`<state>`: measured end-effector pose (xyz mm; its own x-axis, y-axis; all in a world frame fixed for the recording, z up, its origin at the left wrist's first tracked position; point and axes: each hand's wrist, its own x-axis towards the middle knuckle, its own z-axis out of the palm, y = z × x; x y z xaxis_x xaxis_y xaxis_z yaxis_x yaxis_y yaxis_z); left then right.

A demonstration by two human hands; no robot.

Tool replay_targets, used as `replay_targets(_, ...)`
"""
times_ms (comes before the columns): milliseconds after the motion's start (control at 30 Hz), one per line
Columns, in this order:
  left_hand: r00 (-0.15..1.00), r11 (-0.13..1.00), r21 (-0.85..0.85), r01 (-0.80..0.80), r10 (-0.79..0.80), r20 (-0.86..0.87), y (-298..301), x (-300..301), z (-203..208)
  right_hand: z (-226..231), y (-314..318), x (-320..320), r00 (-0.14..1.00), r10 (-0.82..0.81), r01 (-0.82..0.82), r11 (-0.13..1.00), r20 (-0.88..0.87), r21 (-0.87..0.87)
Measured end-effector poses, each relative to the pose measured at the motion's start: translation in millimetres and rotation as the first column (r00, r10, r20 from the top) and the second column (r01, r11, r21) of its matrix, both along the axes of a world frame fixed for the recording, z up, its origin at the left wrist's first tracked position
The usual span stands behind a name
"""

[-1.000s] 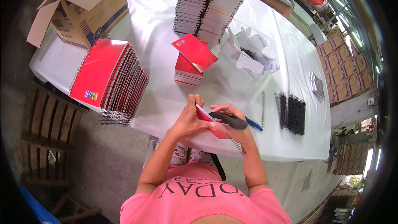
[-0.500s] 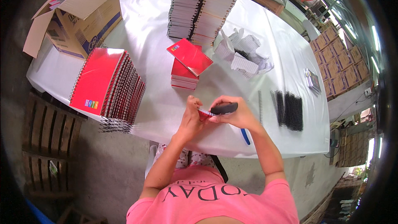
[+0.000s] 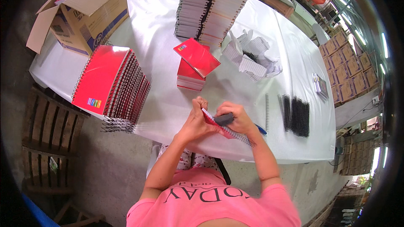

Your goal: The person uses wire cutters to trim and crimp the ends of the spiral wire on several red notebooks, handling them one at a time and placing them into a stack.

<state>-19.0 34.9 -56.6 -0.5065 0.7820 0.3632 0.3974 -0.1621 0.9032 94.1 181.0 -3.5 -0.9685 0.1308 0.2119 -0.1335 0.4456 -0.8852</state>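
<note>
My left hand (image 3: 192, 127) is closed around a small red-covered notebook (image 3: 228, 134), held tilted just above the table's near edge. A thin spiral wire coil (image 3: 245, 139) runs along the notebook's edge and sticks out past it, under my right wrist. In my right hand (image 3: 239, 120) is a dark grey oblong object (image 3: 224, 119), pressed close to the notebook's edge; its exact kind does not show. Just beyond my hands lies a short stack of red notebooks (image 3: 190, 77), with one red notebook (image 3: 197, 56) set askew on top.
A tall pile of spiral notebooks (image 3: 101, 80) with red covers stands at the left, before an open cardboard box (image 3: 90, 25). Further back rises a stack of bound books (image 3: 210, 12) beside crumpled paper (image 3: 254, 54). Black coils (image 3: 296, 115) and a blue object (image 3: 261, 130) lie right.
The notebook now shows more of its edge, with the coil stretching toward my right wrist. My right hand has turned and the grey object tilts differently. The view has shifted slightly.
</note>
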Motion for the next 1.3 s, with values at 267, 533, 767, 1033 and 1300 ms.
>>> replay_targets(267,0.999,0.999,0.026,0.033,-0.034,0.015,-0.7,-1.2,-9.6,4.8,-13.2,-7.7,0.991,-0.097,0.113,0.975,-0.092,0.19)
replay_targets(533,0.995,0.997,0.081,0.016,-0.007,-0.104,1.0,-3.3,-10.4,4.4,-13.2,-11.8,0.981,-0.165,0.185,0.958,-0.105,0.219)
replay_targets(767,1.0,1.0,0.003,0.028,-0.028,-0.002,-5.3,-2.1,-7.5,3.6,-19.9,-17.8,0.981,-0.143,0.161,0.977,-0.132,0.138)
replay_targets(1033,0.996,0.998,0.056,-0.021,0.015,0.092,-5.0,-1.4,-12.8,7.3,14.0,-4.0,0.76,-0.576,0.641,0.589,-0.3,0.492)
replay_targets(1300,0.887,0.993,-0.054,-0.107,0.12,0.446,-24.8,-0.6,8.2,3.3,-13.9,81.0,0.655,-0.756,0.531,0.474,0.016,0.702)
